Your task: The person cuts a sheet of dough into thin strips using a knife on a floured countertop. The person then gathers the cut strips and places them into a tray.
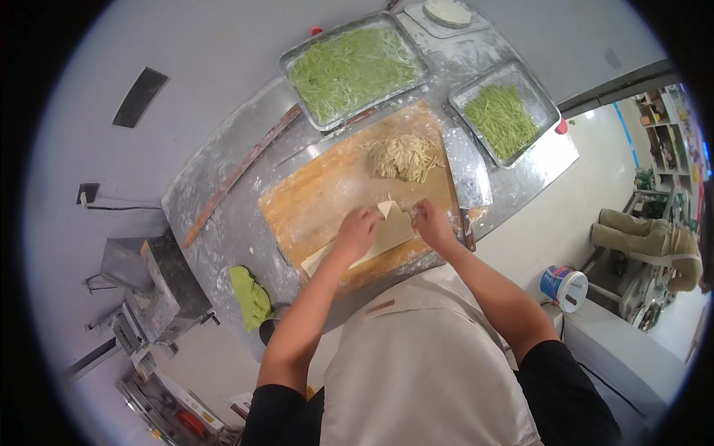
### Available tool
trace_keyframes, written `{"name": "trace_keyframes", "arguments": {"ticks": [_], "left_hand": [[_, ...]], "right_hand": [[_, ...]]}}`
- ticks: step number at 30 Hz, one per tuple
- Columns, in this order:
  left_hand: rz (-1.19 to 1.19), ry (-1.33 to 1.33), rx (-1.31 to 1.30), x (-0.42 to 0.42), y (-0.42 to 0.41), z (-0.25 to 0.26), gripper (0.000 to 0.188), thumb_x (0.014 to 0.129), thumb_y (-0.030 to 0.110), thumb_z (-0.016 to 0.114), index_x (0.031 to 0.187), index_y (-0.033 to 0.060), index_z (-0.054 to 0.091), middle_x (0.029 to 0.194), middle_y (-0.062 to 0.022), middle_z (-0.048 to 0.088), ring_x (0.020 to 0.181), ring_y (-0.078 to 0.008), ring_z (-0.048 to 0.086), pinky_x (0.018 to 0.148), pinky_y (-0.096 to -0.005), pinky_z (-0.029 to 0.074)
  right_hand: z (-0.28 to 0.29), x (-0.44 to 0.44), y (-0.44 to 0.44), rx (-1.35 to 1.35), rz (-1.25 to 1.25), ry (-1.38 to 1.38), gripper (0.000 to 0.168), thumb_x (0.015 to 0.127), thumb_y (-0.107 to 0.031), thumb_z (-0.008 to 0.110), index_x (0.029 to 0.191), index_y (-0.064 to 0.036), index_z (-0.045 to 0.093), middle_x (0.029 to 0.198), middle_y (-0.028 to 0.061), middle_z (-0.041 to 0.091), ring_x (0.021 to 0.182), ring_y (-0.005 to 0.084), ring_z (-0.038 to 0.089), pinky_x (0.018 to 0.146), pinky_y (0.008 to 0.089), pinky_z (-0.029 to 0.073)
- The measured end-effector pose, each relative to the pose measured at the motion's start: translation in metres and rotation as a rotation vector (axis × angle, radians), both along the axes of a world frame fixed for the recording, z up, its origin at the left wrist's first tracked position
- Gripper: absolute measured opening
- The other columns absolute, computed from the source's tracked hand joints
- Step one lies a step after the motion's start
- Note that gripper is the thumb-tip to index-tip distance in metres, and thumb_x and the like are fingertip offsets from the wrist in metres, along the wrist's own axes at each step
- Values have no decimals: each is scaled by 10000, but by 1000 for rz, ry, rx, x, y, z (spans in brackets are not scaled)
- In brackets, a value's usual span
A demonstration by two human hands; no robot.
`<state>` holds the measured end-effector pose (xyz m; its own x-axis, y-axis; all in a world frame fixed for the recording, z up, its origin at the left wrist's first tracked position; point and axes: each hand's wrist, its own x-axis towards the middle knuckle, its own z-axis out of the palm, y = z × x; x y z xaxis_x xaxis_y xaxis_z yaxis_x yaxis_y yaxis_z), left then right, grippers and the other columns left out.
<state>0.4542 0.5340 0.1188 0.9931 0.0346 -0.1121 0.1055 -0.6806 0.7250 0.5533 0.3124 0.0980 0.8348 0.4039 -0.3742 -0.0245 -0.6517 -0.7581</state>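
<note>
A folded sheet of pale dough [395,231] lies along the near side of a floured wooden board [329,181], with one corner turned up. My left hand [357,231] is over the sheet, its curled fingertips right by that raised corner. At the sheet's right end is my right hand [434,224], thumb and fingers drawn together near the cut edge. Whether either hand pinches the dough is too small to tell. A heap of pale cut noodles [404,157] sits behind the sheet. The broad cleaver [468,173] lies along the board's right edge, handle towards me.
Two metal trays [360,120] [456,103] of green noodles stand at the back. A long rolling pin [240,175] lies left on the steel table [217,223]. Green dough [249,298] is near the front left corner. A lidded bucket [563,287] and another person [641,240] are at right.
</note>
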Motion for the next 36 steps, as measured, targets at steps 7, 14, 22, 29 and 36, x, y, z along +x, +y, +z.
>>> {"name": "trace_keyframes", "arguments": {"ticks": [7,14,22,29,36], "left_hand": [[86,-110,54,-19,-20,9,194,873,84,671,1065,57,677,1026,-158,580,1043,-372,585,904,-480,503],[107,-128,139,8,-15,-15,182,850,77,705,1016,19,659,1029,-171,581,1034,-399,558,919,-495,466],[-11,-79,62,7,-15,-11,172,854,129,738,944,42,620,1000,-163,562,1000,-394,561,904,-498,464],[44,-58,198,15,-22,-10,247,863,153,743,1070,49,657,1011,-166,568,988,-365,564,888,-491,463],[-22,-15,169,30,-27,2,255,853,79,741,1089,32,657,1024,-145,577,1007,-344,554,899,-449,467]], "right_hand": [[12,-4,5,-53,104,-78,225,950,-210,634,1073,-23,646,977,281,698,915,457,680,768,519,540],[-1,-19,18,27,54,-237,165,894,-115,684,1030,-30,649,932,215,671,857,416,691,758,479,556],[6,-27,4,39,48,54,182,879,-126,678,983,8,613,923,230,670,864,418,667,761,493,531],[24,-31,4,79,-51,96,183,890,-88,664,1049,-1,633,1004,223,669,889,397,676,788,469,536],[4,-21,9,256,-22,-89,300,882,-26,650,1180,-43,631,1067,206,654,879,424,661,794,481,538]]}}
